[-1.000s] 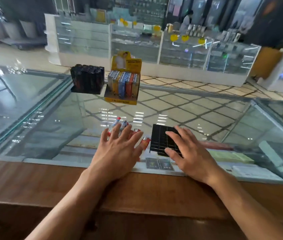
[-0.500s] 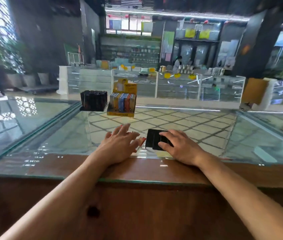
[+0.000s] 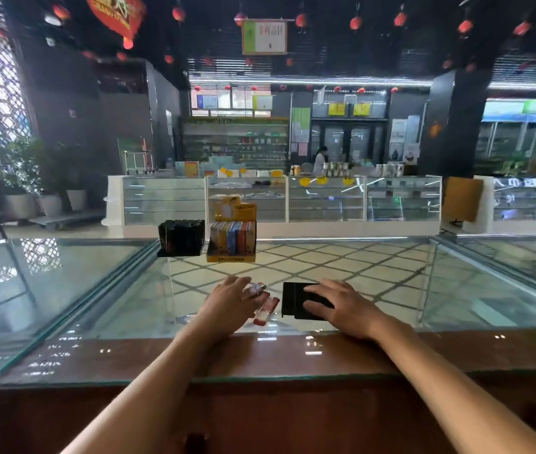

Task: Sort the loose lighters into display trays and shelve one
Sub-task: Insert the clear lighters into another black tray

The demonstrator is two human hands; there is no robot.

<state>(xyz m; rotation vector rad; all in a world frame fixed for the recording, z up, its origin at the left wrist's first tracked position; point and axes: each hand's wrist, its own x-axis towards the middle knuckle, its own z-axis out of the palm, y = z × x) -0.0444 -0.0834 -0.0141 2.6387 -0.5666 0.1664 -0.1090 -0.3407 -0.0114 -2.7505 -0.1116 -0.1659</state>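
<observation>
Glass counter [image 3: 401, 290], near edge: left hand [image 3: 229, 301] lies flat-fingered over the loose red-and-white plastic lighters [image 3: 266, 310], apparently corralling them, while right hand [image 3: 345, 306] presses with extended fingers on the black rectangular display tray [image 3: 293, 301] just beside them, probably steadying it for loading.

Glossy glass countertop [image 3: 342, 273]; polished wood edge [image 3: 293, 355]; matt black plastic tray [image 3: 293, 301].
</observation>
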